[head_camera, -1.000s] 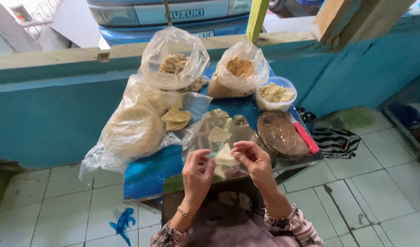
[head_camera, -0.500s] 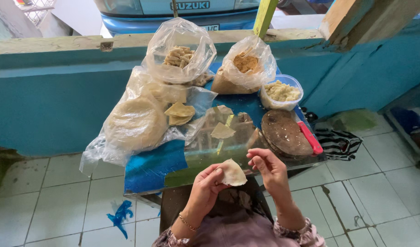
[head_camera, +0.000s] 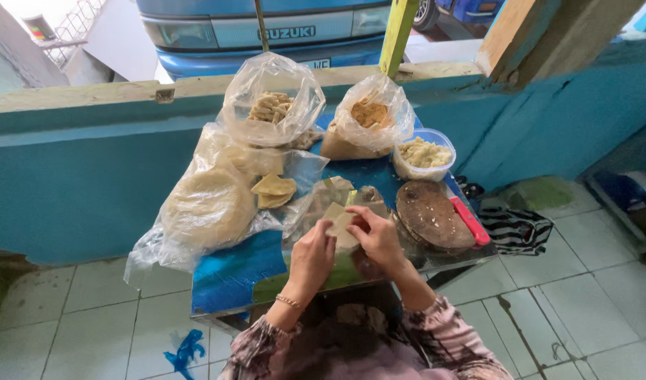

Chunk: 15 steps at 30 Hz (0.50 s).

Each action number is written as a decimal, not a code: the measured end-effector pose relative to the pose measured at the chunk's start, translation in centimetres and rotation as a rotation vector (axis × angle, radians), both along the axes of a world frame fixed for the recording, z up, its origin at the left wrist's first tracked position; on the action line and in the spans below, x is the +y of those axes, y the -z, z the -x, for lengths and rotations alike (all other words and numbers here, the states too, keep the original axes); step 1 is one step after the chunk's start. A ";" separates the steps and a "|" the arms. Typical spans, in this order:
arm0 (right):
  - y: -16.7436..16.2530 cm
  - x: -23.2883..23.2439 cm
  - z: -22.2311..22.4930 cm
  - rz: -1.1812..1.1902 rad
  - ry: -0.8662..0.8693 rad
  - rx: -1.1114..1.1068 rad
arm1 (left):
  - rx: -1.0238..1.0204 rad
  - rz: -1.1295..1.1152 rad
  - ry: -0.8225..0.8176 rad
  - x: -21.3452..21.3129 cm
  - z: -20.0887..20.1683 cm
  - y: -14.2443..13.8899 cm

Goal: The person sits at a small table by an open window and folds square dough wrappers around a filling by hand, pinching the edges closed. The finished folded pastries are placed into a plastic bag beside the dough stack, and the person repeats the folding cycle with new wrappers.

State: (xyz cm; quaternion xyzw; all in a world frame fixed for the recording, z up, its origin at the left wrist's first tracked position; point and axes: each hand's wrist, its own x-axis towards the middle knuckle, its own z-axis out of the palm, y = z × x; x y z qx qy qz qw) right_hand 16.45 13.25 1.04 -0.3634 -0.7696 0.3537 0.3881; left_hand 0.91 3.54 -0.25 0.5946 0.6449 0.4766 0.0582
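Pinching a pale dough wrapper (head_camera: 339, 224) between them, the left hand (head_camera: 313, 255) and right hand (head_camera: 376, 236) have fingers closed on its edges above the blue table (head_camera: 228, 276). Just right lies a round wooden board (head_camera: 431, 214) with a red knife (head_camera: 469, 220); behind stand plastic bags (head_camera: 272, 109) and a tub of filling (head_camera: 424, 154).

A low teal wall (head_camera: 69, 190) with a pale ledge runs behind the small table (head_camera: 231, 281). The floor (head_camera: 583, 309) is pale, cracked tile. Daylight falls from outside.
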 end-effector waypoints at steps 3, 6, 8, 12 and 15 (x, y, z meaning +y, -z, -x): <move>-0.1 1.4 1.5 -0.090 0.031 -0.127 | 0.200 0.119 -0.080 1.6 0.1 -0.5; 0.4 1.8 1.9 -0.225 -0.006 -0.154 | 0.242 0.242 -0.126 2.0 0.2 -0.4; 1.0 1.7 1.9 -0.314 -0.002 -0.180 | 0.220 0.202 -0.100 1.7 0.4 0.0; 2.0 1.9 1.8 -0.458 0.041 -0.262 | 0.339 0.176 -0.042 1.5 0.7 0.2; 0.9 3.7 0.6 -0.599 0.102 -0.303 | 0.349 0.098 -0.065 1.5 0.8 0.0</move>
